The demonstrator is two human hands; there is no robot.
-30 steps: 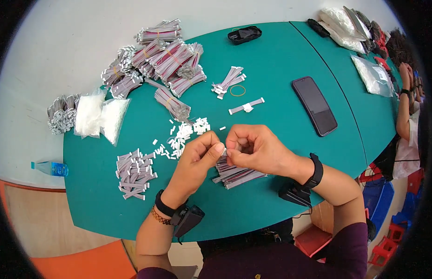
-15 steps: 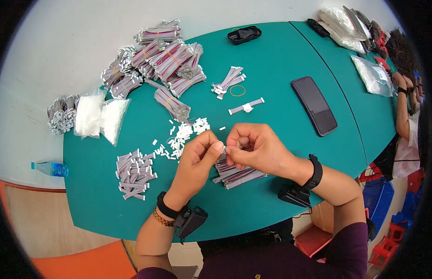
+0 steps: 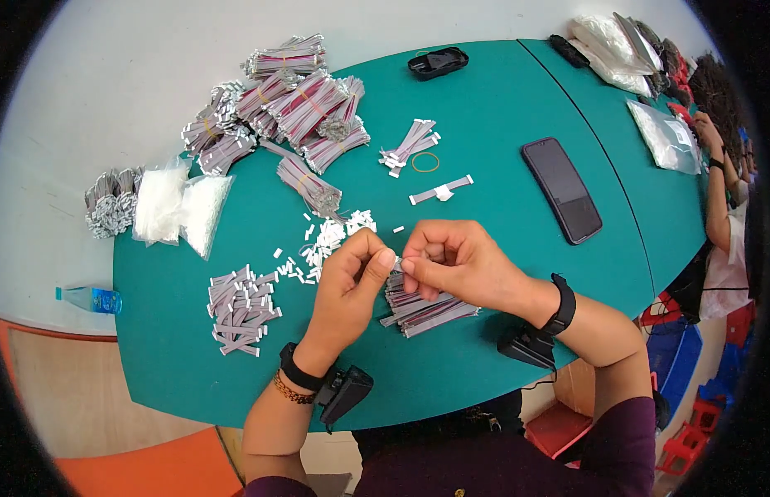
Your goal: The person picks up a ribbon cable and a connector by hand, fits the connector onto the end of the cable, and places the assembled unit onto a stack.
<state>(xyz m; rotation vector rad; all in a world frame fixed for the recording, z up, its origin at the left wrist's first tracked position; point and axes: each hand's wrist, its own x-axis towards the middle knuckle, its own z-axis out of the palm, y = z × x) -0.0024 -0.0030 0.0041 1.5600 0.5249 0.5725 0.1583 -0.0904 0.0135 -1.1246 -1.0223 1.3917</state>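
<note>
Thumb and forefinger of my left hand (image 3: 352,282) are pinched together, almost touching the pinching fingertips of my right hand (image 3: 455,265). Between them shows the small pale end of a ribbon cable (image 3: 397,264), mostly covered by the fingers. Beneath my right hand lies a stack of grey ribbon cables (image 3: 434,315) with white ends. Just beyond my left hand is a scattered heap of small white connector pieces (image 3: 328,238). To its left rests a loose pile of short grey cables with white connectors (image 3: 240,311).
Banded cable bundles (image 3: 306,103) heap at the back left, near clear bags of white pieces (image 3: 182,207). A few cables (image 3: 410,145), a rubber band (image 3: 424,161), a single cable (image 3: 441,190), a phone (image 3: 561,190) and a black case (image 3: 437,63) lie beyond. Another person's arm (image 3: 716,190) is at far right.
Both hands keep nearly the same place and pinch, with only slight finger movement. The whole view has shifted very slightly.
</note>
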